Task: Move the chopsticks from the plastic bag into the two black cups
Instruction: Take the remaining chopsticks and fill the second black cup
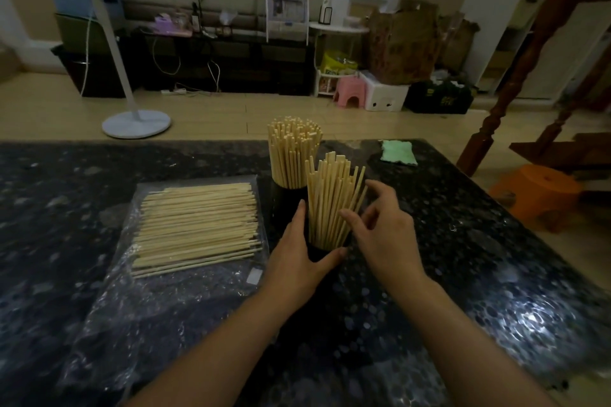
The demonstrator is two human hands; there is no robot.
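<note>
Two black cups stand on the dark stone table (463, 241). The far cup (281, 198) is packed with upright chopsticks (292, 149). The near cup (322, 253) holds a looser bunch of chopsticks (330, 201) that fan out. My left hand (297, 258) grips the near cup from the left, thumb across its front. My right hand (383, 228) hovers at the bunch's right side, fingers spread and touching the sticks. A clear plastic bag (158, 294) lies flat at the left with a layer of chopsticks (195, 228) inside.
A green cloth (397, 151) lies at the table's far right edge. Beyond the table are a white fan stand (135, 124), a pink stool (351, 92) and an orange stool (535, 188) on the floor.
</note>
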